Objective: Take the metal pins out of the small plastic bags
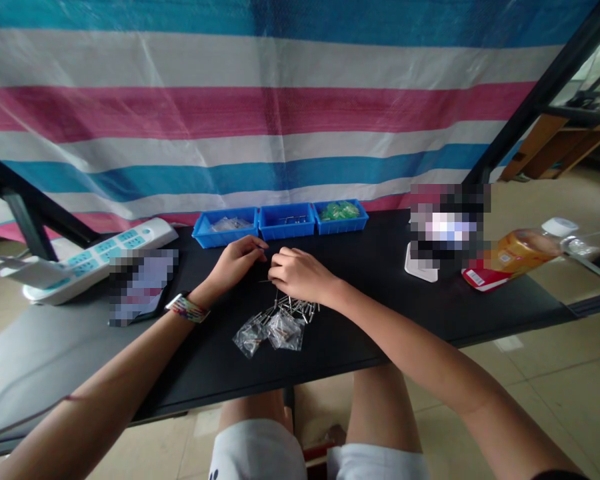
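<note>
My left hand [240, 260] is over the black table, fingers curled and thumb tip close to the fingertips; whatever is in the pinch is too small to make out. Close beside it, my right hand [303, 275] has its fingers bent inward, and its grip is hidden from above. Under and just in front of the right hand lies a loose pile of thin metal rods [307, 311]. Two small clear plastic bags [285, 330] with small pieces inside rest at the near side of that pile.
Behind the hands stand three blue bins: one with clear bags [225, 239], one with a few metal rods [286, 232], one with green pieces [341, 227]. A power strip [100, 260] and phone [145, 287] lie left; a drink bottle [525, 250] and white pad [421, 267] right.
</note>
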### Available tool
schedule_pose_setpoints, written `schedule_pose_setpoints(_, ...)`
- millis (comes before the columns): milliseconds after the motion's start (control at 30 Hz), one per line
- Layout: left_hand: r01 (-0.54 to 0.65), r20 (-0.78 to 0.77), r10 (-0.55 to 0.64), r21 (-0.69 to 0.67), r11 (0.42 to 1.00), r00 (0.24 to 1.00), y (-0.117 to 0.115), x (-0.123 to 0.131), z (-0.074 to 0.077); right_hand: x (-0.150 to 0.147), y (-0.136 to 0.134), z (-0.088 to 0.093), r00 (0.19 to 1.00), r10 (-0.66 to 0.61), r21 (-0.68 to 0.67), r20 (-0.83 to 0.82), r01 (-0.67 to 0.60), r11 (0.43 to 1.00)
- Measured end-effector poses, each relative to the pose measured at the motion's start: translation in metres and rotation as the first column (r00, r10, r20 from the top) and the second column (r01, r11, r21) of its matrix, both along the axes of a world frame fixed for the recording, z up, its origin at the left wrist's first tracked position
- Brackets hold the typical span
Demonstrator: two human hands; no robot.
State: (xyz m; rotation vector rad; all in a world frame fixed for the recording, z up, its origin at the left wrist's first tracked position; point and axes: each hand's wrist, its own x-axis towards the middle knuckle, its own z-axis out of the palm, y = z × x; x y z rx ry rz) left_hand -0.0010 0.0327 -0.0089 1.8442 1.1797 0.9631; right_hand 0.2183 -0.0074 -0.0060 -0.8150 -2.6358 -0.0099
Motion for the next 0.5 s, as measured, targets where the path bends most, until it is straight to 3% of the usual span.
schedule_pose_setpoints(167,0.076,-0.02,-0.076,-0.003,0.997,0.997,-0.001,0.002,0.005,0.016,0.023,-0.009,0.94,-0.098,-0.271,-0.327,0.006,0.963)
schedule_pose_setpoints(333,0.144,0.016,-0.144,0.013,0.989,0.989,-0.008,0.008,0.008,0.022,0.038,-0.017,0.717,-0.332,-0.578,-0.614,-0.122,0.807)
schedule_pose_setpoints(500,0.127,0.028,-0.129,0.041,0.991,0.991,-0.012,0.009,0.007,0.022,0.039,-0.017,0.531,-0.462,-0.664,-0.711,-0.29,0.689)
